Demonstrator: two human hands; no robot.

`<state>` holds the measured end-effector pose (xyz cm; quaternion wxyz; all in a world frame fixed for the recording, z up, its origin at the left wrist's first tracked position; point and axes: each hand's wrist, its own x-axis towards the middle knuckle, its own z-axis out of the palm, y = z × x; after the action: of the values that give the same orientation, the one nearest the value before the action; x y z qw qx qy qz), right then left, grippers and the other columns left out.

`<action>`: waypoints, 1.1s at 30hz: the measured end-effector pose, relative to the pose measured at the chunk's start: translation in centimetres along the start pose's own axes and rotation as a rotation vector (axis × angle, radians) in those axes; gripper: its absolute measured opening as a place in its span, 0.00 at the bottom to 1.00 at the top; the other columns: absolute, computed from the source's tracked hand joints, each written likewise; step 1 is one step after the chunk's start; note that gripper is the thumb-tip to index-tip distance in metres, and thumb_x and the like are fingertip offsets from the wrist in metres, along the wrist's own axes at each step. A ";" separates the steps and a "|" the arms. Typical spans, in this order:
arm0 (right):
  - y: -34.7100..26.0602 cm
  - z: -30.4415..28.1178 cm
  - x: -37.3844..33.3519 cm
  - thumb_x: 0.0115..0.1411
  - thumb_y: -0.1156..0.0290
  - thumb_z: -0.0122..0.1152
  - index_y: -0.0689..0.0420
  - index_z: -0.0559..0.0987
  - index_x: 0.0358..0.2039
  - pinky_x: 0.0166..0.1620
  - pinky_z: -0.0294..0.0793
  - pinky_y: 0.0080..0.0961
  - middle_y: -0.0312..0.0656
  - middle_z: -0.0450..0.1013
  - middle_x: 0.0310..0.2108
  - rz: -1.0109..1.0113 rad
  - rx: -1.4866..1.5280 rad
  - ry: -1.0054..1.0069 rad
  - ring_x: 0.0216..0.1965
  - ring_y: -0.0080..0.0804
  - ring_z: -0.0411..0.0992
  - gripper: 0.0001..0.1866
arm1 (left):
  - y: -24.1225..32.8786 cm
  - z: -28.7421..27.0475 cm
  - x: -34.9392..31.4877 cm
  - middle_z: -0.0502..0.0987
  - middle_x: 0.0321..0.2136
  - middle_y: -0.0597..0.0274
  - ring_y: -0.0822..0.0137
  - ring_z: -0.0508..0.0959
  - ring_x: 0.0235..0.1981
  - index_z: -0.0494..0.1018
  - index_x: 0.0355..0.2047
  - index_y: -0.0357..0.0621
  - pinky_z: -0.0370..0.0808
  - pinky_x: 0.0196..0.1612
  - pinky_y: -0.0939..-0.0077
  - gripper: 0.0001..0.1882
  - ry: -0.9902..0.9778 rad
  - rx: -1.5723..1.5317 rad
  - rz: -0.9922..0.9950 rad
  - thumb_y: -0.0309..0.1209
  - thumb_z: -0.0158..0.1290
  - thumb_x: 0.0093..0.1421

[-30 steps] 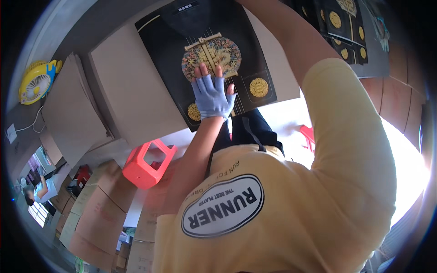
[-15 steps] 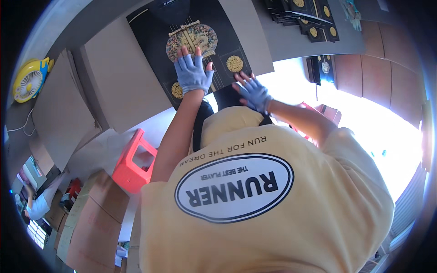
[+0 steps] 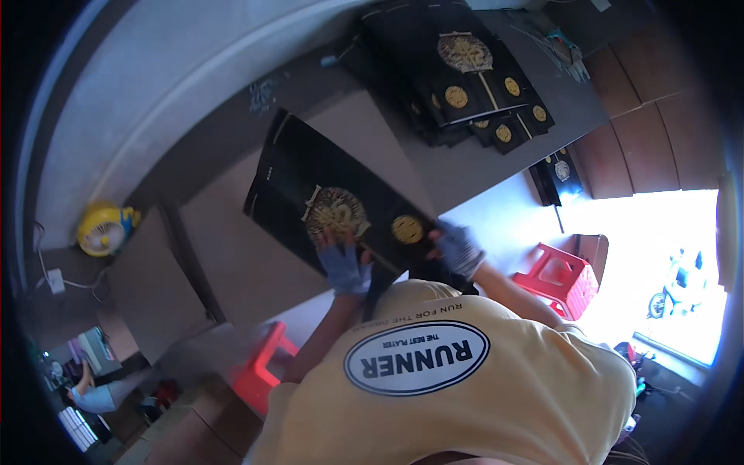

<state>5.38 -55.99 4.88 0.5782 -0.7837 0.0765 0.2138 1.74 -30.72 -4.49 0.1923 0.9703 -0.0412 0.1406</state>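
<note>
Here, the black sheet (image 3: pixel 368 198) slants across mid-frame, its lower right end at my hands.
Its long axis runs from upper left to lower right, so most of it reaches up and left of my fingers. My left hand (image 3: pixel 343 267), in a fingerless glove, rests over its lower edge, fingers spread and gripping nothing, tips on the round emblem (image 3: pixel 339 208). My right hand (image 3: pixel 460 249) is at the lower right corner, beside the gold disc (image 3: pixel 407 229); blur leaves me unable to tell whether it pinches the edge. It is the nearer hand to the stack (image 3: pixel 422 62) of similar black sheets, upper right, which sits well apart and above it in the frame.
</note>
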 end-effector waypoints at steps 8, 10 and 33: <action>-2.1 -25.0 18.4 0.64 0.64 0.57 0.58 0.64 0.62 0.27 0.78 0.23 0.40 0.73 0.35 -0.049 0.303 0.450 0.21 0.29 0.75 0.28 | 16.2 11.1 30.0 0.50 0.66 0.41 0.38 0.50 0.67 0.54 0.67 0.54 0.51 0.65 0.43 0.33 -0.040 0.026 0.289 0.52 0.40 0.65; -2.5 -28.8 22.8 0.64 0.62 0.57 0.58 0.62 0.63 0.32 0.79 0.24 0.42 0.73 0.39 0.025 0.343 0.477 0.27 0.31 0.77 0.30 | 18.0 15.8 35.2 0.49 0.67 0.44 0.41 0.48 0.68 0.50 0.68 0.57 0.47 0.66 0.41 0.35 -0.149 0.158 0.324 0.57 0.35 0.65; -3.5 2.9 16.6 0.56 0.47 0.58 0.54 0.65 0.61 0.60 0.65 0.37 0.49 0.64 0.59 0.176 -0.873 0.117 0.61 0.48 0.62 0.37 | -5.0 -1.1 3.4 0.73 0.50 0.52 0.45 0.69 0.51 0.75 0.34 0.48 0.65 0.54 0.49 0.06 0.035 -0.092 0.025 0.31 0.56 0.55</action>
<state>20.89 -50.00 0.23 0.1679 -0.9554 0.0781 0.2298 5.38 -25.78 -4.32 0.2357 0.9573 -0.0564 0.1578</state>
